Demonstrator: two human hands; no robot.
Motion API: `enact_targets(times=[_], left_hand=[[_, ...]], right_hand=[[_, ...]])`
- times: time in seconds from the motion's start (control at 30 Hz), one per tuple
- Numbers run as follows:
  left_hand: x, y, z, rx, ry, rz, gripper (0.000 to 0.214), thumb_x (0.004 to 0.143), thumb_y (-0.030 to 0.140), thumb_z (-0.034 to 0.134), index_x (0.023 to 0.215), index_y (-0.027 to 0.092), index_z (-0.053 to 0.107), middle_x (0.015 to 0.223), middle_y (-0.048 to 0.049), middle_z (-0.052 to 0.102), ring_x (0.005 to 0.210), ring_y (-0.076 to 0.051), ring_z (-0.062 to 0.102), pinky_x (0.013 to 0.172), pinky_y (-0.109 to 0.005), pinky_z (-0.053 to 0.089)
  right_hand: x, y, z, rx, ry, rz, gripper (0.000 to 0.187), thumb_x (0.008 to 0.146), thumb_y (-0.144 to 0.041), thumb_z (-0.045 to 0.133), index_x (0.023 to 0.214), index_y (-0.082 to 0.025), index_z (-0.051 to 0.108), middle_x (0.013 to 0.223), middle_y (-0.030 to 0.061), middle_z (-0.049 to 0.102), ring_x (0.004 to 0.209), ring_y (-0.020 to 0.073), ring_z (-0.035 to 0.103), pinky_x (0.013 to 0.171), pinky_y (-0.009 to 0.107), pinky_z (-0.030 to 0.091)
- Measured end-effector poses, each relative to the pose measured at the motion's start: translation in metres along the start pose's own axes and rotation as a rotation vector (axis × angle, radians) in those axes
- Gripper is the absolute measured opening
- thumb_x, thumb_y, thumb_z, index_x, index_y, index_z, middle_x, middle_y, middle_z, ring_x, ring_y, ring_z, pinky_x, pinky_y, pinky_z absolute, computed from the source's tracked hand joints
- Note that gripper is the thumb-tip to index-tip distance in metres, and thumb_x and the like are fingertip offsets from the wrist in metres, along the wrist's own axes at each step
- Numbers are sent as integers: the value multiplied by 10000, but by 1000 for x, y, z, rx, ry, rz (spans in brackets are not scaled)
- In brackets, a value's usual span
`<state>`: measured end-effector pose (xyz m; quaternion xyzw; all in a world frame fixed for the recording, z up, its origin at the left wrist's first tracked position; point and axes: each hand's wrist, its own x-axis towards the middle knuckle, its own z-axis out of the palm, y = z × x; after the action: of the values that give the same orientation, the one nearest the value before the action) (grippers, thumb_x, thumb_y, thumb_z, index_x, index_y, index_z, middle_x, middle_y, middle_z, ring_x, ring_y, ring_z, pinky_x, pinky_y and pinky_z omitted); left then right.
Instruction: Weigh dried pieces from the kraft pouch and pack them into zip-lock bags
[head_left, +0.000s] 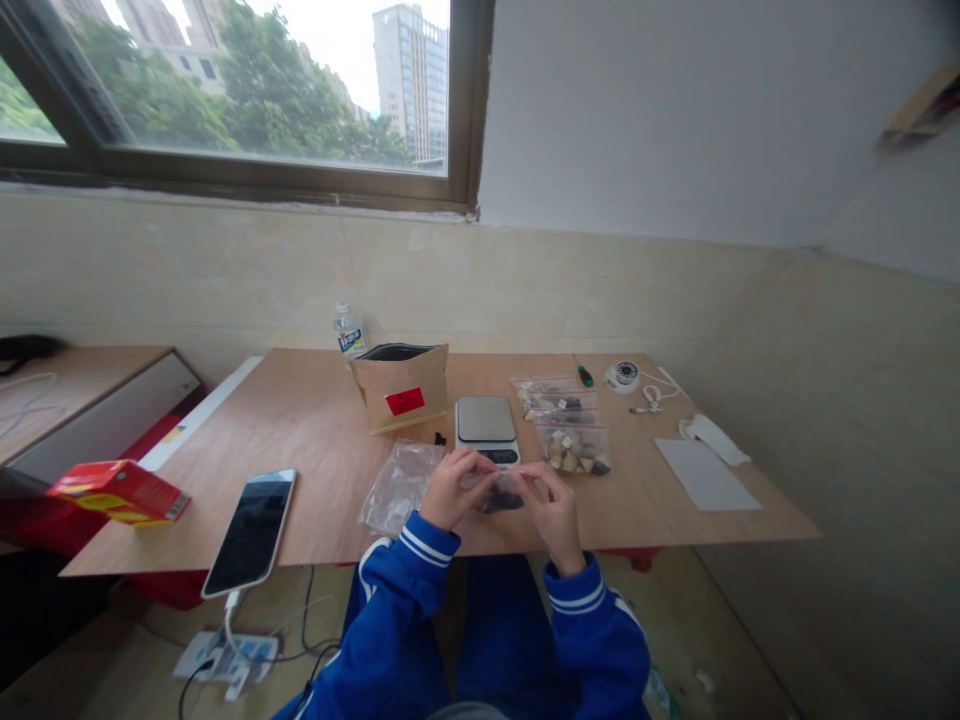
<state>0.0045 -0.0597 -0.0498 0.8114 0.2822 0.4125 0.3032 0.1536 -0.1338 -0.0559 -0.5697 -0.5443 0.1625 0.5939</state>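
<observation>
Both hands meet near the table's front edge at a small clear zip bag (501, 496) with dark contents. My left hand (455, 487) pinches its top edge on the left. The fingers of my right hand (551, 502) are closed on the same edge at the right. Just behind them stands a digital scale (486, 420) with a bare metal plate. Left of my left hand lies a clear plastic bag (401, 487), crumpled and flat. A small dark piece (439, 438) rests beside the scale. Filled zip bags (574, 447) of pale and dark chunks lie to the right.
An open kraft pouch (405, 395) with a red label stands behind the clear bag, near a water bottle (349, 330). At left are a charging phone (253, 530) and a red box (124, 490). White paper (705, 475), a white camera (622, 376) and a green screwdriver (584, 375) lie right.
</observation>
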Motion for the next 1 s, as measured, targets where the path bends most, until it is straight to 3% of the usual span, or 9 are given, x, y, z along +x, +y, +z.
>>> enact_targets(times=[0.13, 0.3, 0.67, 0.87, 1.0], left_hand=[[1, -1, 0, 22, 13, 17, 173, 831, 323, 564, 785, 177, 643, 758, -42, 630, 746, -157, 574, 693, -286, 444], [1, -1, 0, 45, 15, 43, 177, 832, 328, 565, 779, 179, 644, 753, -41, 637, 744, -158, 576, 698, -292, 438], [-5, 1, 5, 97, -58, 14, 144, 844, 297, 553, 766, 187, 601, 786, -13, 658, 779, -157, 588, 726, -299, 389], [-6, 2, 5, 128, -44, 2, 118, 859, 237, 499, 776, 186, 566, 783, -26, 633, 763, -166, 571, 703, -299, 391], [-7, 6, 7, 173, -25, 25, 125, 861, 183, 451, 786, 180, 551, 811, -43, 614, 778, -174, 551, 698, -303, 389]], right_hand=[[-4, 2, -3, 27, -1, 87, 209, 811, -362, 581, 910, -200, 668, 891, 59, 696, 838, 200, 636, 774, 344, 510], [-4, 4, -5, -28, 50, 64, 186, 808, -358, 577, 800, -191, 657, 808, 50, 689, 799, 201, 629, 783, 356, 500], [-7, 6, -2, -51, 112, 74, 151, 807, -330, 574, 781, -192, 629, 751, 25, 654, 740, 174, 598, 730, 311, 487], [-7, 9, 6, 88, -49, 114, 187, 794, -358, 591, 880, -192, 607, 840, 45, 673, 797, 186, 632, 731, 312, 516], [-6, 9, 11, 95, -86, 92, 155, 806, -342, 588, 803, -194, 635, 809, 42, 680, 786, 181, 636, 741, 310, 517]])
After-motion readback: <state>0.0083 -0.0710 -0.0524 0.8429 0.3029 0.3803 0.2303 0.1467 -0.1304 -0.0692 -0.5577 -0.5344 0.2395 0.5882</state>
